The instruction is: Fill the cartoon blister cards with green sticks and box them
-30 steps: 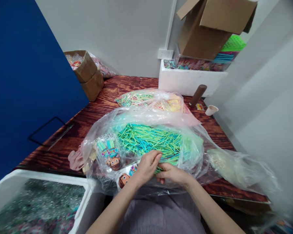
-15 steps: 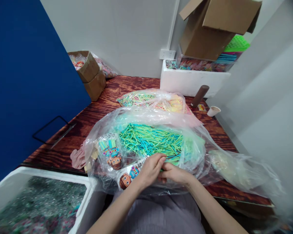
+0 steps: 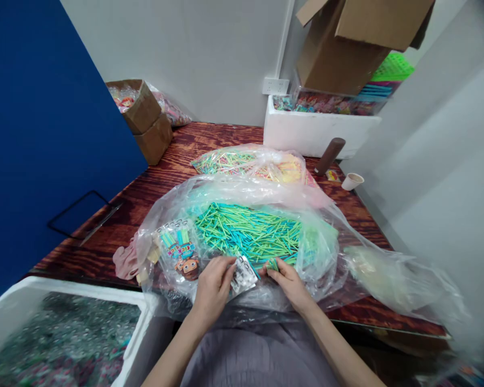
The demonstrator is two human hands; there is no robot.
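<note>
My left hand (image 3: 214, 282) is closed on a small white packet (image 3: 245, 275) with black printed loops along its top edge. The fingers of my right hand (image 3: 287, 280) pinch a small bundle of green and blue sticks (image 3: 271, 264), just right of that packet. Both hands are at the near side of a clear plastic bag (image 3: 322, 252), spread wide. Many thin green and blue sticks (image 3: 246, 231) lie loose in it. Printed cartoon packets (image 3: 181, 252) rest on the bag's left side, left of my left hand.
Behind lies another bag of multicoloured sticks (image 3: 242, 160). A foam box (image 3: 147, 306) of shiny small packs stands at front left. A white foam box (image 3: 318, 131), brown cylinder (image 3: 329, 156) and paper cup (image 3: 352, 181) stand at back right. Pink gloves (image 3: 126, 262) lie left.
My hands, close together before, are now apart. The left has moved left and turned the packet so another part shows; the right now shows sticks between its fingers.
</note>
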